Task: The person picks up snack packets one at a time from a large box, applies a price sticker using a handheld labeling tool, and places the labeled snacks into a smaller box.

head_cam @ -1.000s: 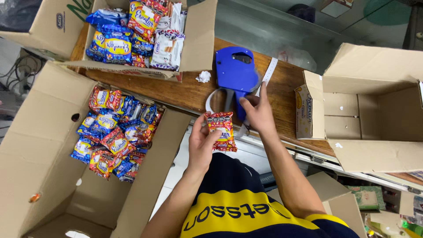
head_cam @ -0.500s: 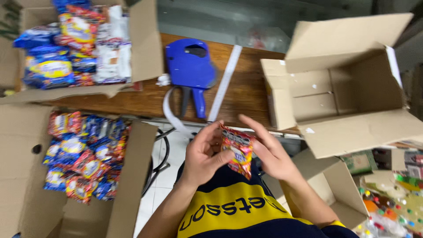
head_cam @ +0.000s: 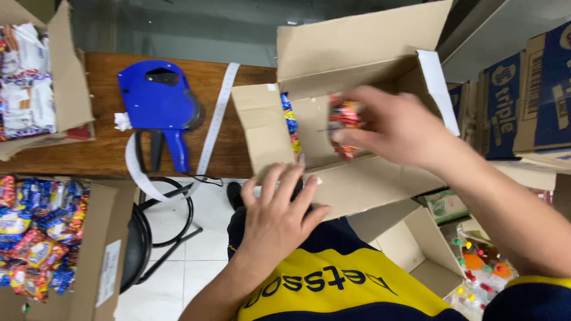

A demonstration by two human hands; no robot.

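Observation:
My right hand (head_cam: 395, 128) holds a small red snack packet (head_cam: 344, 122) inside the open cardboard box (head_cam: 357, 53) on the wooden table. Another colourful packet (head_cam: 290, 122) leans against the box's left inner wall. My left hand (head_cam: 279, 217) is open with fingers spread, resting near the box's front flap (head_cam: 357, 187) and holding nothing. A blue price-label gun (head_cam: 159, 104) lies on the table (head_cam: 107, 151) to the left, with a white label strip (head_cam: 214, 122) trailing from it.
A box of assorted snack packets (head_cam: 38, 235) sits low at the left. Another open box of packets (head_cam: 27, 77) stands at the table's far left. Stacked printed cartons (head_cam: 523, 95) line the right. A black stool (head_cam: 157, 229) stands below the table.
The view swung right. My right hand carried the red packet from in front of my chest up into the open box. My left hand let go of it and opened.

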